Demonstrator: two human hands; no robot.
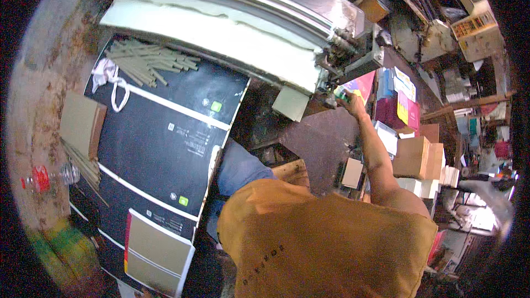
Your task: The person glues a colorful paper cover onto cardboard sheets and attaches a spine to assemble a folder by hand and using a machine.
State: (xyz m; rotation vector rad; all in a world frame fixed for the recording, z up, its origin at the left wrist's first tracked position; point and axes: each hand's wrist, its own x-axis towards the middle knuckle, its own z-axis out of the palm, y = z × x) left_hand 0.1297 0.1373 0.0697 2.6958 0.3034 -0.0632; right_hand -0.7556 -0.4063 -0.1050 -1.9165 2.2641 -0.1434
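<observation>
My right arm stretches forward to the end of the roller machine [221, 27]. At its corner my right hand [351, 103] is closed at a small green and whitish piece [342, 95], too small to name. Colourful printed sheets [361, 84] lie just beyond that hand. What seem to be fingertips of my left hand [145, 293] show at the lower edge, beside a grey board with a white paper border [157, 254]; their grip is hidden. That board lies on a table covered with black printed sheets [149, 138].
Thin grey strips [146, 60] and a white cloth strip [105, 72] lie on the table's far end. At the left are a grey board stack [80, 124] and a plastic bottle [49, 176]. Cardboard boxes [411, 156] and maroon covers [388, 111] stand right of my arm.
</observation>
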